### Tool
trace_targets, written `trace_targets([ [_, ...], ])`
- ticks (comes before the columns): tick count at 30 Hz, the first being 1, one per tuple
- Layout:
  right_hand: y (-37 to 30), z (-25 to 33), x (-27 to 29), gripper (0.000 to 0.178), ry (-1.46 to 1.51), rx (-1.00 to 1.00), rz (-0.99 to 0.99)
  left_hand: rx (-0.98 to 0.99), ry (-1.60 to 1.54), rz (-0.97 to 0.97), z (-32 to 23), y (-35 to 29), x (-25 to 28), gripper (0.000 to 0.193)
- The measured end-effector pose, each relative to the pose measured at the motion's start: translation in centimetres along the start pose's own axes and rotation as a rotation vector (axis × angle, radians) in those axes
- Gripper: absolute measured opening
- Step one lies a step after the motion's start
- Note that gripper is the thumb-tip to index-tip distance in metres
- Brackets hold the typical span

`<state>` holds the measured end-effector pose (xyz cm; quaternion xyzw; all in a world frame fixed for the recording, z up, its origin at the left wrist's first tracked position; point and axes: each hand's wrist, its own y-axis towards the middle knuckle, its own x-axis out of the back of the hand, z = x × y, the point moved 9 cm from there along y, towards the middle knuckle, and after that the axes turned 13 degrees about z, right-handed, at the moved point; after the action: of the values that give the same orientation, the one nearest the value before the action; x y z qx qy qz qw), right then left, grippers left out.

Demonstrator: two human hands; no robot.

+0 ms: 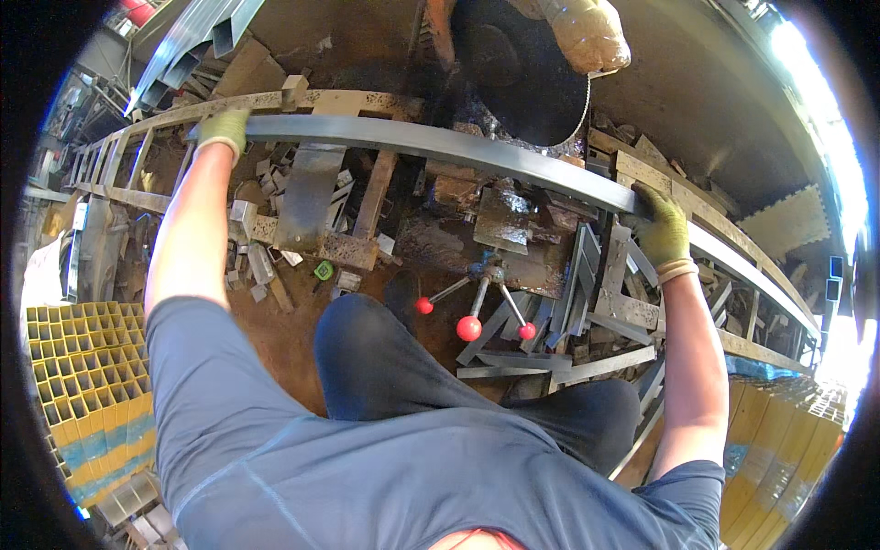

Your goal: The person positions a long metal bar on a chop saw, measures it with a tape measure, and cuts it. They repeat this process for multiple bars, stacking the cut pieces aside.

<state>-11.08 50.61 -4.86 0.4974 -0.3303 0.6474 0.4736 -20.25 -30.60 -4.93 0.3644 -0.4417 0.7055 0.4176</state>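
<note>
A long grey steel tube (431, 142) is lying across the rusty welding frame (367, 247), both ends gripped: left hand (223, 128) fingers wrapping its left end, right hand (662, 227) fingers clasping near the frame's right edge. Red-knobbed handles (469, 325) are sitting below.

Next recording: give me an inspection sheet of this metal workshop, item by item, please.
Surface: rusty steel bench frame, dirty, scrap-covered.
Job's things: long grey metal bar held across the bench, both ends gripped.
Clutter: offcuts, metal strips, lever with three red knobs.
Hands: left hand and right hand, both gloved, closed on the bar.
Cables: nothing seen.
Surroundings: large dark saw disc behind the bar; stacked yellow square tubes at left.
</note>
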Motion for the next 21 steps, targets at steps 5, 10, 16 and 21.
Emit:
trace_targets([
  [5, -0.7, 1.9, 0.8, 0.057, -0.010, -0.018, -0.036, -0.741, -0.276, -0.342, -20.1, -11.9, 5.3, 0.074],
  [10, -0.1, 2.2, 1.3, 0.062, -0.090, 0.076, -0.062, -0.644, -0.315, -0.376, -18.7, -8.9, 2.5, 0.078],
  [16, -5.1, -4.6, 2.5, 0.069, -0.245, -0.109, -0.020, -0.714, -0.557, -0.199, -11.8, -2.3, 0.1, 0.081],
  [21, -5.0, -6.7, 2.9, 0.072, -0.211, -0.204, 0.056, -0.610, -0.580, -0.140, -3.1, 2.6, -3.3, 0.071],
])
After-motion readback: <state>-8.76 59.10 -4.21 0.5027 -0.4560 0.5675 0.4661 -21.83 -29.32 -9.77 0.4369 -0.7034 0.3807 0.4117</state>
